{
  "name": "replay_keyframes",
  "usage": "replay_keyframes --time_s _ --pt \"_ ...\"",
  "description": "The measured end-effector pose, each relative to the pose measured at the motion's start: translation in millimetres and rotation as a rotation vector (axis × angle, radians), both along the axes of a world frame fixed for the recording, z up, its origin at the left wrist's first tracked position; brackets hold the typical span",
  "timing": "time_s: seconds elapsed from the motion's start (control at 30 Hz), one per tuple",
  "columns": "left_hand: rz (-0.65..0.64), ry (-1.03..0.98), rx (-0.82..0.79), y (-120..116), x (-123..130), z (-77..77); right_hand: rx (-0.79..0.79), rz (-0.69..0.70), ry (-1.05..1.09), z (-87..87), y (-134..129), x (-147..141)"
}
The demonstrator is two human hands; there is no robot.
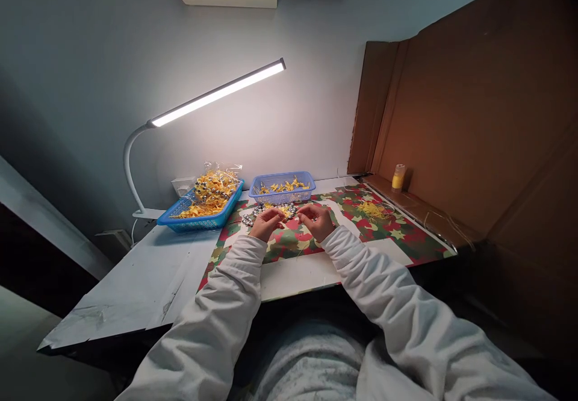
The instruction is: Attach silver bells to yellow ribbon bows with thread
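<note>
My left hand is closed in a pinch over the patterned mat, its fingertips beside a small yellow piece. Across from it, my right hand is pinched shut as well, a short gap from the left fingertips. What either pinch holds is too small to make out. Just behind and to the left of my hands lie several shiny silver bead-like pieces, partly covered by the left hand. The red, green and tan camouflage mat spreads beneath both hands.
A blue basket heaped with yellow pieces and silver beads stands at left. Behind my hands is a lilac-blue basket with yellow pieces. Yellow threads lie at right, near a yellow-filled bottle. A lit lamp and cardboard wall flank the table.
</note>
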State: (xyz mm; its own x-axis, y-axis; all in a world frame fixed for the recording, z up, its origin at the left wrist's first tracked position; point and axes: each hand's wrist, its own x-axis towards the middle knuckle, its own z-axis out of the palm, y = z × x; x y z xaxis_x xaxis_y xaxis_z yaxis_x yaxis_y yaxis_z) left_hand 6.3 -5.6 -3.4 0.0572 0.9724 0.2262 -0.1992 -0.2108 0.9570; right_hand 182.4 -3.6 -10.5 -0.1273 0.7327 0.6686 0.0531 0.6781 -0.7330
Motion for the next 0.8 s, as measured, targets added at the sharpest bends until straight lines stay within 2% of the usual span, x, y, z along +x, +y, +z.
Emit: replay_keyframes --time_s 0.17,0.37,0.5,0.67,0.8 --pt "0.041 -0.021 -0.082 -3 1 2.4 -0.014 0.014 -0.01 0.4 -2 1" --pt "0.034 0.01 -0.03 1 2 -4.6 -0.002 0.02 -0.077 0.5 -3 1" --pt "0.0 0.003 0.023 2 3 -6.3 0.019 0.025 -0.12 -1.1 -2 1" --pt "-0.053 -0.023 0.0 1 4 -4.6 0.105 0.009 -0.164 -3.7 -1 2" --pt "-0.073 -0.104 -0.03 4 2 -7.7 0.094 0.01 -0.172 -4.1 -1 2"
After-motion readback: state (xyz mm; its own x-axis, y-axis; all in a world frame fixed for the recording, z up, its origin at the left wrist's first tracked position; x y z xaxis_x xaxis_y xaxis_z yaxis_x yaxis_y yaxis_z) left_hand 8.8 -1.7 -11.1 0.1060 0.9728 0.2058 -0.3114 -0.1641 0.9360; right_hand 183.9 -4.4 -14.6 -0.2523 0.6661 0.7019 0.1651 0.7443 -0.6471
